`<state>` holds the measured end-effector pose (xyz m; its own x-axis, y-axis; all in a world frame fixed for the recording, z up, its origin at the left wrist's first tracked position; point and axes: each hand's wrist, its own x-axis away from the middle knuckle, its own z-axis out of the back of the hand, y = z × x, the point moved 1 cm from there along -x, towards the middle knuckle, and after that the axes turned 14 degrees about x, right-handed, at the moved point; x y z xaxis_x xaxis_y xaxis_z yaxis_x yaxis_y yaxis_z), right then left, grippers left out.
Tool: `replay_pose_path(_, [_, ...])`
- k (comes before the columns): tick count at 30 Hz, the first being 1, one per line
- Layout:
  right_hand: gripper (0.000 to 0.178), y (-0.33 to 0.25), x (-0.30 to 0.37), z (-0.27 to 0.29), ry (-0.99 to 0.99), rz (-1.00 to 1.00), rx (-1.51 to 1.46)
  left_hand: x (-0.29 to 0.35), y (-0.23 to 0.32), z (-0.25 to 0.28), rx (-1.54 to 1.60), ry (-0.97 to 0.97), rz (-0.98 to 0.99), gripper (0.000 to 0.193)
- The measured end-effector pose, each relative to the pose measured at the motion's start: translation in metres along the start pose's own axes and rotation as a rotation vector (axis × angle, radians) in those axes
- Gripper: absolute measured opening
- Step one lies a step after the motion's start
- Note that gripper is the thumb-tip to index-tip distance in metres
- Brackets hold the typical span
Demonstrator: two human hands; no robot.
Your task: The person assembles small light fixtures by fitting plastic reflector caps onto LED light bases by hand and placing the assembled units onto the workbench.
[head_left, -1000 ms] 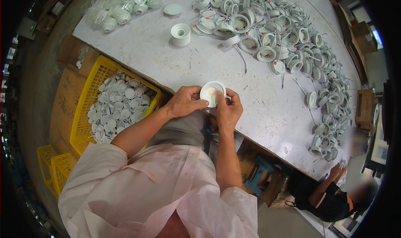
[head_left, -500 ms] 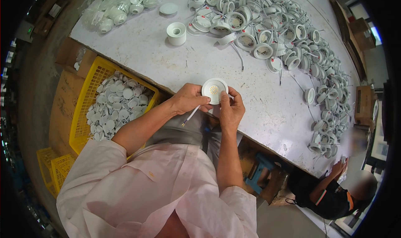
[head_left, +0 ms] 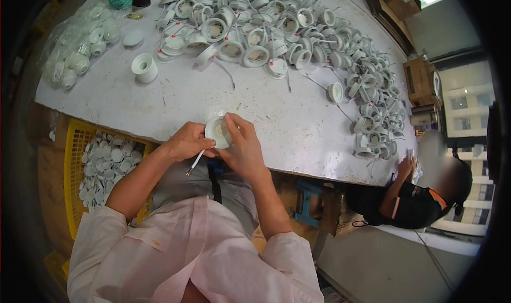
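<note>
Over the near edge of the white table I hold a round white LED lamp housing (head_left: pixel 216 128), its open face upward and a yellowish LED disc showing inside. My left hand (head_left: pixel 187 142) grips its left rim, thumb on top. A short white cable with bared wire ends hangs below that hand. My right hand (head_left: pixel 246 147) is closed round the right side, with fingers reaching over the rim and partly covering the face. Farther off stand a white cylindrical block (head_left: pixel 144 69) and a pale round disc (head_left: pixel 133 38).
A heap of similar white lamp housings (head_left: pixel 261 37) with cables spreads across the far and right table. At far left lies a clear bag of white cups (head_left: pixel 80 58). A yellow crate (head_left: pixel 68 170) of white discs stands left below. A co-worker (head_left: pixel 410 202) sits at right.
The whole view has swung, so things appear farther left. My right fingers have shifted up over the lamp housing's rim and face; my left hand keeps its grip.
</note>
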<state>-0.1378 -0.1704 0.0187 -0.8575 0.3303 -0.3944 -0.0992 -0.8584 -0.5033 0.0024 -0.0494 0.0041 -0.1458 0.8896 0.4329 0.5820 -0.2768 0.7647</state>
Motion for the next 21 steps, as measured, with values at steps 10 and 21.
replay_pose_path(10, [0.066, 0.095, 0.023, 0.062, 0.226, -0.613, 0.135, -0.022, -0.019, -0.004, 0.107, 0.053, -0.048, 0.037])
replay_pose_path(21, [0.068, 0.210, 0.019, 0.117, 0.446, -0.982, 0.424, -0.018, -0.025, -0.002, 0.174, 0.075, -0.155, 0.027])
